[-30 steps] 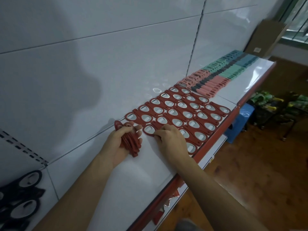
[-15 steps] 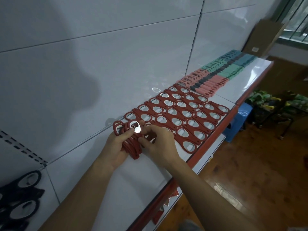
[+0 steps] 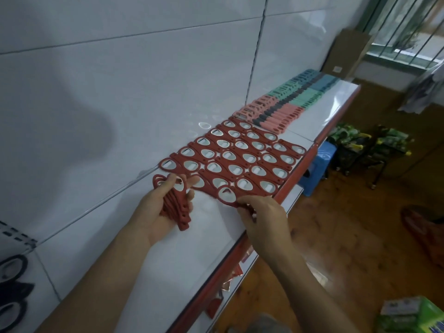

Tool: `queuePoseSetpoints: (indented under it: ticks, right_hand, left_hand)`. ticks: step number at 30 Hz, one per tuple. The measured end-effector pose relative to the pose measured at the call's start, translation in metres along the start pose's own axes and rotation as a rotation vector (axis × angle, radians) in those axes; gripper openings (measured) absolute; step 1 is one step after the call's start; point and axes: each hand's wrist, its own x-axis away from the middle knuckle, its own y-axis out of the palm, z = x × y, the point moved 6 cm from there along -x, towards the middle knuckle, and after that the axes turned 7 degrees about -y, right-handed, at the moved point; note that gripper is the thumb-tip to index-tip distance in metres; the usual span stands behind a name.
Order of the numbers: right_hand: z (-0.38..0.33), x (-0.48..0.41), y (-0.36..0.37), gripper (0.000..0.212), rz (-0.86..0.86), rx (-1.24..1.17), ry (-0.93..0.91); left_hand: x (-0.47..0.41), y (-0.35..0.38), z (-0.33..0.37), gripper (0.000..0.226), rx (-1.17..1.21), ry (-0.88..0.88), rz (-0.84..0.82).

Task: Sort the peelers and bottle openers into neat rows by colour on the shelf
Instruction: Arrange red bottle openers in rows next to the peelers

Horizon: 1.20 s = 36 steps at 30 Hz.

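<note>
Several rows of red bottle openers [image 3: 240,155] lie flat on the white shelf [image 3: 182,255]. My left hand [image 3: 158,210] grips a stack of red bottle openers [image 3: 176,207] just left of those rows. My right hand [image 3: 264,217] pinches a single red bottle opener [image 3: 227,195] by its handle, low over the shelf at the near end of the front row. Farther along the shelf lie pink peelers [image 3: 271,114], then green peelers [image 3: 295,94] and blue peelers [image 3: 319,81] in rows.
Black bottle openers [image 3: 12,287] lie at the far left on a lower section. The shelf has a red front edge [image 3: 288,181]. Below stand a blue stool [image 3: 317,162], green packages on the wooden floor and a cardboard box [image 3: 346,54] by the window.
My right hand took one opener from the stack in my left hand and carried it right and forward, down to the near end of the front row.
</note>
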Motion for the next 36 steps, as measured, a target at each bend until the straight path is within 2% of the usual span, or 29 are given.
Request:
queuePoseSetpoints:
  ticks: [5, 13, 22, 25, 29, 32, 34, 36]
  right_hand:
    - [-0.002, 0.004, 0.000, 0.021, -0.064, 0.104, -0.058]
    - [-0.003, 0.003, -0.001, 0.023, -0.044, 0.159, -0.004]
    - [0.006, -0.002, 0.000, 0.022, -0.059, 0.158, 0.031]
    - [0.005, -0.007, -0.001, 0.016, -0.006, 0.161, -0.004]
    - [-0.017, -0.016, 0.007, 0.012, 0.078, -0.027, -0.054]
    - [-0.046, -0.028, 0.022, 0.012, 0.015, -0.278, -0.090]
    - [-0.057, -0.037, 0.033, 0.021, -0.020, -0.300, -0.099]
    - [-0.063, -0.045, 0.041, 0.020, -0.035, -0.300, -0.106]
  left_hand:
    - [-0.001, 0.013, -0.015, 0.042, -0.155, -0.022, -0.028]
    - [-0.002, 0.013, -0.015, 0.031, -0.212, -0.006, -0.013]
    - [-0.003, 0.011, -0.015, 0.033, -0.197, -0.038, -0.040]
    - [-0.003, 0.008, -0.016, 0.029, -0.140, -0.044, -0.050]
    - [-0.001, 0.008, -0.016, 0.029, -0.136, 0.008, -0.036]
    - [0.001, 0.007, -0.011, 0.026, -0.209, 0.094, 0.035]
    - [0.003, 0.002, -0.004, 0.031, -0.223, 0.158, 0.075]
    - [0.005, -0.003, 0.004, 0.039, -0.218, 0.214, 0.093]
